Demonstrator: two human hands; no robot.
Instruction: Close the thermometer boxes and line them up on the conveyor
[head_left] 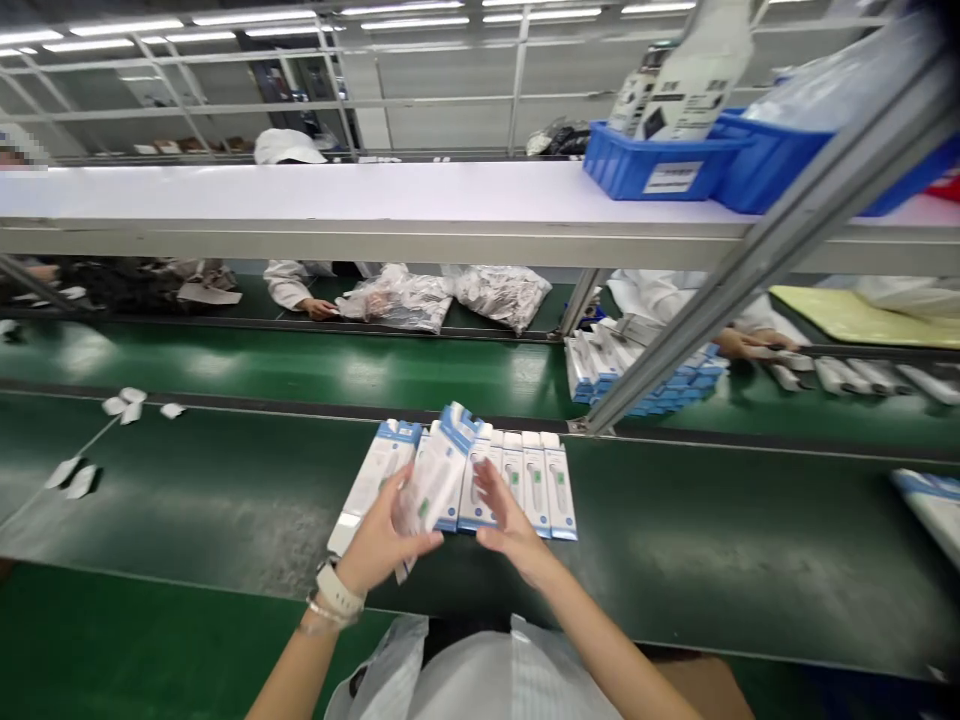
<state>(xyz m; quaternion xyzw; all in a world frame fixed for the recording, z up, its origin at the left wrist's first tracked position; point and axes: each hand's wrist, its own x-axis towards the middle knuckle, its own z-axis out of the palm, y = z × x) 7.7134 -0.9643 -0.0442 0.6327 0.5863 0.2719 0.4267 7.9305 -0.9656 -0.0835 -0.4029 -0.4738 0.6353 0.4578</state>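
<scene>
My left hand (384, 535), with a white watch band at the wrist, is closed around a slim white-and-blue carton (444, 460). The carton is tilted and slightly blurred, its blue end pointing up and away from me. Beside that hand another white-and-blue carton (375, 468) lies at a slant, partly covered by my fingers. My right hand (511, 520) has its thumb and fingers apart, holding nothing, just over a row of similar cartons (535, 485) lying side by side. Each shows a pictured device and a small green mark. The held carton and my hands hide part of the row.
A green conveyor (360, 365) runs behind the dark green bench (697, 560). Stacked cartons (600, 360) stand near a slanted metal post (675, 330). Small white pieces (81, 482) lie at left. Blue bins (652, 165) sit on the overhead shelf (375, 190). Co-workers' hands show opposite.
</scene>
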